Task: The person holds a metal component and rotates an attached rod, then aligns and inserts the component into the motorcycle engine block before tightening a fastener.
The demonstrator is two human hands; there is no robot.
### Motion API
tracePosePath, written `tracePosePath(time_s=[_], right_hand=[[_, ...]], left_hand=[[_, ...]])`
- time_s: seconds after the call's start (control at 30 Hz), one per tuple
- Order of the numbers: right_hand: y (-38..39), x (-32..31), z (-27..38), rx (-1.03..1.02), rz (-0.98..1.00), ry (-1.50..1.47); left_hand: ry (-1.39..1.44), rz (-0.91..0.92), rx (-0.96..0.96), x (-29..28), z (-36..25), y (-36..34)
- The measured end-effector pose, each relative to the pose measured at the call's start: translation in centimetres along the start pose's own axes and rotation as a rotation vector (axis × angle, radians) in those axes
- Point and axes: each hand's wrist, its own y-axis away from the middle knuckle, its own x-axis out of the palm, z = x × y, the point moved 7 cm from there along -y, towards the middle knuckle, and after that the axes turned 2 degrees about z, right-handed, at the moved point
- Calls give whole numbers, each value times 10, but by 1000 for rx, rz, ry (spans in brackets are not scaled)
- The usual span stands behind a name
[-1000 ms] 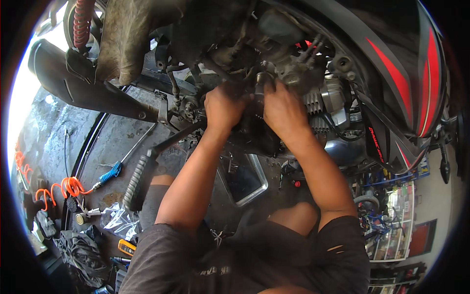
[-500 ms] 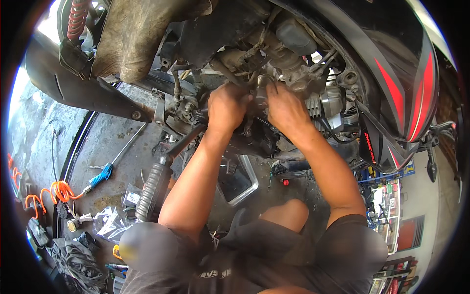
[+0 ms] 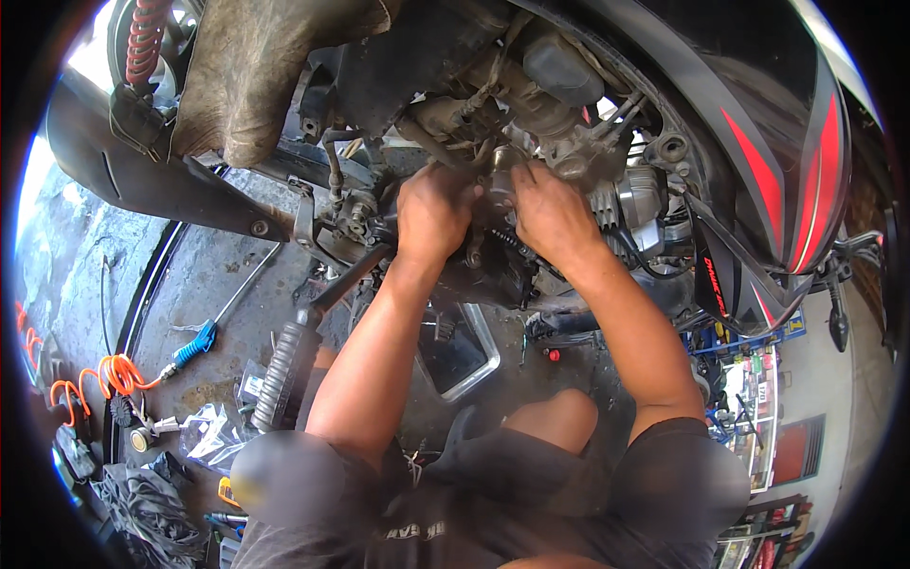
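Both my hands reach into the open side of a motorbike, whose black fairing with red and grey stripes (image 3: 754, 166) rises at the right. Between the hands sits a short round metal part (image 3: 502, 163) on the engine. My right hand (image 3: 553, 211) is closed on its right side, thumb and forefinger pinching at the rim. On the other side my left hand (image 3: 433, 216) is closed with curled fingers, partly behind a dark hose (image 3: 428, 140); what it grips is hidden. The finned cylinder (image 3: 621, 204) is just right of my right hand.
A ribbed footrest (image 3: 284, 365) juts out beside my left forearm. On the floor at left lie a blue air gun (image 3: 196, 346) with an orange coiled hose (image 3: 118, 373), plastic bags (image 3: 213, 434) and dark cloth (image 3: 147, 507). A metal-rimmed tray (image 3: 474, 379) lies below the engine; shelves (image 3: 758, 408) stand right.
The view has shifted slightly. Both hands stay at the same round metal part, with only small movements of the fingers and wrists.
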Motion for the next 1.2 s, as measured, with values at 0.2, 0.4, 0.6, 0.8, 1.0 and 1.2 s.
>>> tracePosePath(time_s=[0.2, 0.4, 0.6, 0.8, 1.0, 1.2], right_hand=[[1, 2, -2, 7, 11, -23], [-1, 0, -4, 11, -25, -44], [1, 1, 1, -5, -47, 3], [1, -8, 9, -2, -85, 12], [-2, 3, 0, 11, -50, 58], [-3, 5, -8, 5, -82, 0]], left_hand=[[0, 0, 1, 0, 2, 2], [-32, 61, -14, 2, 1, 0], [-25, 29, -43, 2, 2, 1], [-60, 14, 22, 2, -1, 0], [-56, 4, 73, 3, 5, -1], [-164, 34, 196, 8, -10, 2]])
